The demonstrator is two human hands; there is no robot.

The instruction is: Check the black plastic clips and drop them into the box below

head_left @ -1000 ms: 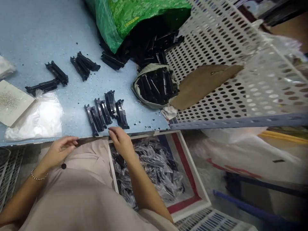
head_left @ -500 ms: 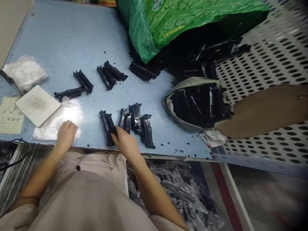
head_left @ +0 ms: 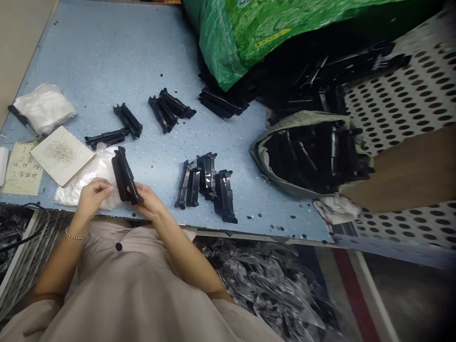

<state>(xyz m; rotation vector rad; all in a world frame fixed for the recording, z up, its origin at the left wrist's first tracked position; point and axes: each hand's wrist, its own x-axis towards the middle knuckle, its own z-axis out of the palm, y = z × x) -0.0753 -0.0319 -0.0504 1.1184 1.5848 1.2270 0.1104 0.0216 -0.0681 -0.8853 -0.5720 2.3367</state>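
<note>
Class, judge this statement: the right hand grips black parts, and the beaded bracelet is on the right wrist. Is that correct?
Not quite: the head view shows the beaded bracelet on the left wrist. The right hand does grip black parts.

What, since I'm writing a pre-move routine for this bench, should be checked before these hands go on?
1. Black item held in the right hand: ok, gripped near its lower end.
2. Left hand at the clear bags: ok.
3. One bag pinched in the left fingers: cannot tell.
4. Bags fully uncovered: not ok, the white board overlaps them.
5. Table front free of scraps: not ok, small black bits lie there.
6. Handwritten note fully readable: not ok, the board covers part.
</note>
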